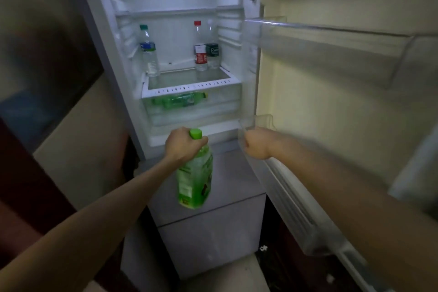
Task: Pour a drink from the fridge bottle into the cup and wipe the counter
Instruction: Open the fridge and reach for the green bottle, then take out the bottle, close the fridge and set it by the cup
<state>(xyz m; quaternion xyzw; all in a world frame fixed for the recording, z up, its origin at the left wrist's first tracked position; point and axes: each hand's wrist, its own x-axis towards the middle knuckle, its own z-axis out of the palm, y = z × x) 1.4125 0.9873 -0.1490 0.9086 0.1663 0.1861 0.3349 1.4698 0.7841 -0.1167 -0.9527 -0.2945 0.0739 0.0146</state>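
My left hand [182, 143] grips the neck of a large green bottle [195, 178] with a green cap, which hangs upright in front of the open fridge [189, 42], below its lit compartment. My right hand [257, 143] is closed on the inner edge of the open fridge door [331, 102], near its lower clear door shelf. No cup or counter is in view.
Inside the fridge, a clear bottle with a teal cap [148, 51] stands at left, two more bottles [203, 47] at right. Another green bottle [180, 101] lies in the drawer below. The closed lower freezer front [208, 220] is beneath. A wall stands at left.
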